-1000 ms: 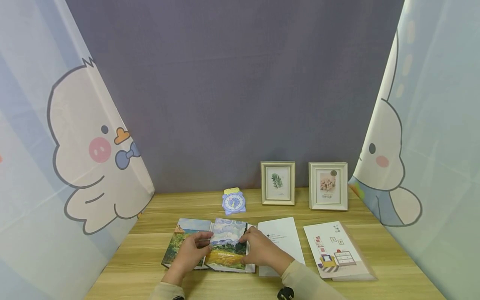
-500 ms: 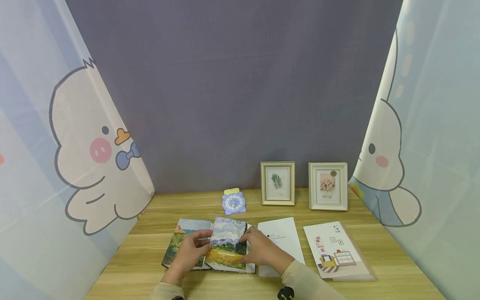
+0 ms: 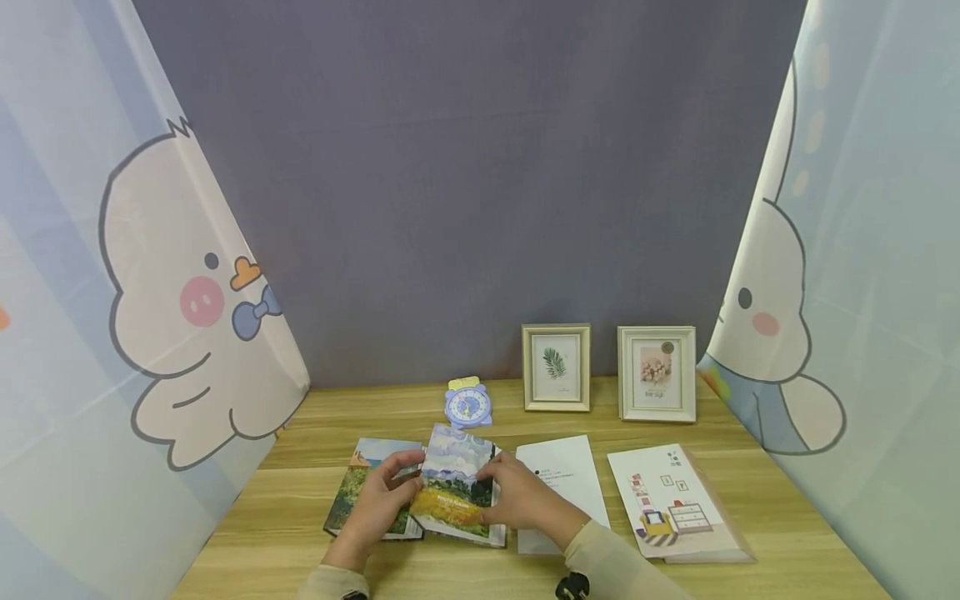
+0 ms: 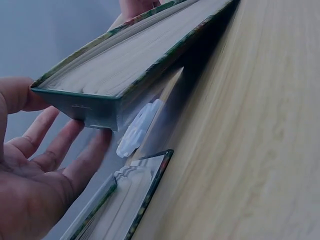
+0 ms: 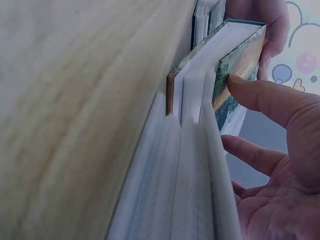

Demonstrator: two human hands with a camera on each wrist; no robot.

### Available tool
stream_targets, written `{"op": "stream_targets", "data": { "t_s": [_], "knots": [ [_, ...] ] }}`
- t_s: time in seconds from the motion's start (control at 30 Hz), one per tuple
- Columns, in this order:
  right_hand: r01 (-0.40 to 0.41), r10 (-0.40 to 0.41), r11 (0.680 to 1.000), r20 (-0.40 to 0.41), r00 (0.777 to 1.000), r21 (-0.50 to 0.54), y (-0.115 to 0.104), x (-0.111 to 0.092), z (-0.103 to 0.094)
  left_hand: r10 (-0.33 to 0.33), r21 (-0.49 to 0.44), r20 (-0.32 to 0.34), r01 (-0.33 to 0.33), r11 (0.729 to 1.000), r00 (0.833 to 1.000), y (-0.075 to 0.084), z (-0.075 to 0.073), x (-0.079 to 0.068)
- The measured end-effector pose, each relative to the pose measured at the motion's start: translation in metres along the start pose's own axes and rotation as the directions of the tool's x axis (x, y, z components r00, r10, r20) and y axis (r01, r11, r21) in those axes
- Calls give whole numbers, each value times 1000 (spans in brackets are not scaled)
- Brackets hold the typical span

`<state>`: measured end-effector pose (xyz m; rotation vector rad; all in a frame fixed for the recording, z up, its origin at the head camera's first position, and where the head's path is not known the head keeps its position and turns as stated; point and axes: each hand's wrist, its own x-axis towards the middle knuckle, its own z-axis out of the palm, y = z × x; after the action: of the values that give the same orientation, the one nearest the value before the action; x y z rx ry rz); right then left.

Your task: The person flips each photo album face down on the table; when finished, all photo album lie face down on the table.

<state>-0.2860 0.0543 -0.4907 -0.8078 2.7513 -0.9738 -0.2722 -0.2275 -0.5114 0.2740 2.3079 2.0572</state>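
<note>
Both hands hold a small thick photo album [image 3: 455, 487] with a painted landscape of clouds and a yellow field on its cover. My left hand [image 3: 377, 502] grips the spine side; in the left wrist view the thumb lies at the cover's edge and fingertips touch the dark green spine [image 4: 80, 107]. My right hand [image 3: 519, 497] holds the opposite edge, its thumb [image 5: 245, 90] on the cover in the right wrist view. The album is tilted, its left side raised off the table. Just left lies another album [image 3: 352, 500] with a seaside garden cover, partly behind my left hand.
A white album [image 3: 573, 492] lies right of my hands, partly under the right forearm. Farther right is an album [image 3: 663, 504] with a furniture drawing. Behind stand a paper clock [image 3: 468, 406] and two picture frames [image 3: 528, 367]. Curtains enclose the wooden table [image 3: 262, 508].
The photo album has risen on its left side and turned slightly, its top edge now reaching farther back toward the clock. Both hands keep hold of it and have barely shifted.
</note>
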Motion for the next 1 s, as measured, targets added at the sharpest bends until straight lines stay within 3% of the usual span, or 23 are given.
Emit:
{"op": "stream_targets", "data": {
  "t_s": [0.2,0.5,0.77,1.0],
  "knots": [
    [4,-4,999,6,1000,40,-1,-2,-1,-25,-67,35,28,997,999,2,2,-1],
    [-2,1,997,11,1000,80,4,1,2,33,-168,73,-20,986,997,5,2,-3],
    [14,-15,989,7,1000,146,1,0,2,78,-173,36,-71,982,996,6,5,-6],
    [39,-37,988,-18,999,152,-3,0,0,97,-231,34,-87,969,995,7,6,-6]
  ]
}}
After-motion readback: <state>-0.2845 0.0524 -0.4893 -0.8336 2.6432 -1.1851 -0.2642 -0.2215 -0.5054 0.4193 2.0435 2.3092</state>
